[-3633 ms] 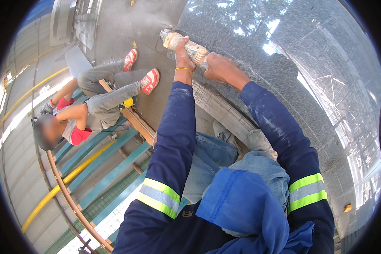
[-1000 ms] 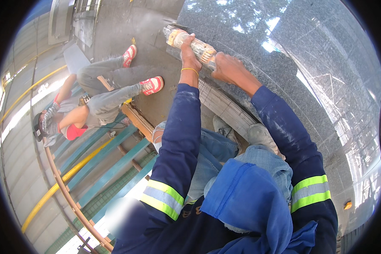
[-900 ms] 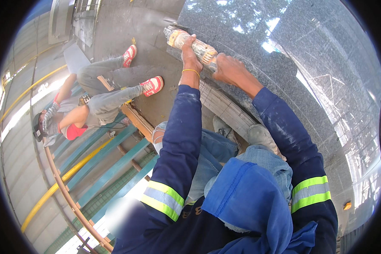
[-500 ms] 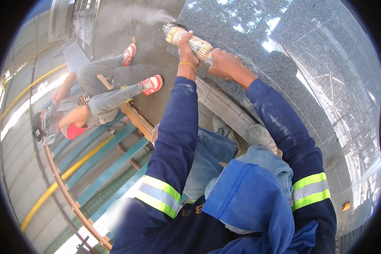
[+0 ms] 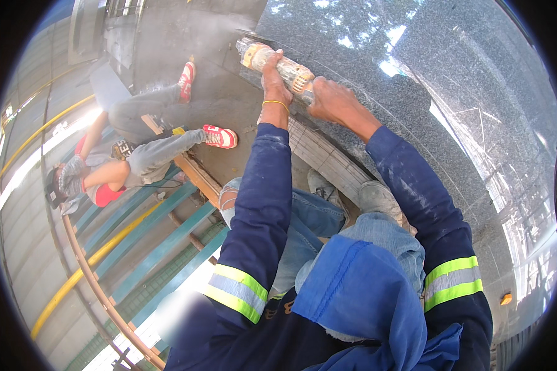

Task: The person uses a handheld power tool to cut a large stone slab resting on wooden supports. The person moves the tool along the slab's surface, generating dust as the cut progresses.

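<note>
Both my hands are closed on a dusty, pale and yellow angle grinder (image 5: 291, 75). My left hand (image 5: 273, 79) wraps round the middle of its body, near the head. At the rear end, my right hand (image 5: 335, 101) grips the tool from behind. The grinder's disc (image 5: 252, 34) is at the left edge of a polished grey granite slab (image 5: 377, 117), and pale dust streams off to the left from there. Whether the disc touches the stone I cannot tell.
Left of me, a person (image 5: 145, 154) in red and white shoes sits on a teal slatted bench (image 5: 148, 229). A wooden plank (image 5: 198, 176) lies between us. Beneath the slab runs a long pale block (image 5: 322, 154) beside my shoes. A small orange object (image 5: 506, 299) lies on the slab's right side.
The grinder and my hands have shifted slightly, still at the slab's edge. The seated person's legs and upper body have moved a little. Dust keeps blowing left.
</note>
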`<state>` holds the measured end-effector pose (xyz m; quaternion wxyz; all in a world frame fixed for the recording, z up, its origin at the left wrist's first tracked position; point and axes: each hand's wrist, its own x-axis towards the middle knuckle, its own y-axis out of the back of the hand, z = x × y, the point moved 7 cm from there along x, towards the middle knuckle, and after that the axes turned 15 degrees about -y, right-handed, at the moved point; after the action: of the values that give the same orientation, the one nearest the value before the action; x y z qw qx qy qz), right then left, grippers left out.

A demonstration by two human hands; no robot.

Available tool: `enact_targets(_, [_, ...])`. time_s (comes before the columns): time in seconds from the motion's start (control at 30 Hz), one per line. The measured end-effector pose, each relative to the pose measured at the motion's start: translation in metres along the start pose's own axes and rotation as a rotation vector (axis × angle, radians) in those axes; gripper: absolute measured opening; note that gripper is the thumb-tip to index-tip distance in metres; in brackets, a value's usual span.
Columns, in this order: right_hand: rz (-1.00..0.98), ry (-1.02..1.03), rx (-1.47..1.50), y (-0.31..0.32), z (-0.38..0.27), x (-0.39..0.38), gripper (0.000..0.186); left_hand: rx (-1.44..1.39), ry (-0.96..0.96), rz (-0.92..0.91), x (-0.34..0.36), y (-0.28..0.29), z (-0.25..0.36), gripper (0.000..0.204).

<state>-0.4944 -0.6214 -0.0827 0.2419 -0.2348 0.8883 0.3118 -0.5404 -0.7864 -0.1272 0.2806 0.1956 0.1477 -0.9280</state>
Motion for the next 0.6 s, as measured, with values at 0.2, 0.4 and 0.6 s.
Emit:
enact_targets(0.2, [-0.012, -0.013, 0.024, -0.001, -0.002, 0.006, 0.035, 0.033, 0.035, -0.002, 0.008, 0.0, -0.003, 0.038])
enact_targets(0.4, [-0.065, -0.033, 0.006, 0.003, -0.011, 0.005, 0.032, 0.03, 0.032, -0.016, 0.013, 0.004, -0.001, 0.038])
enact_targets(0.6, [-0.042, 0.0, -0.012, 0.002, -0.002, -0.003, 0.041, 0.024, -0.004, 0.011, -0.005, -0.001, 0.0, 0.034])
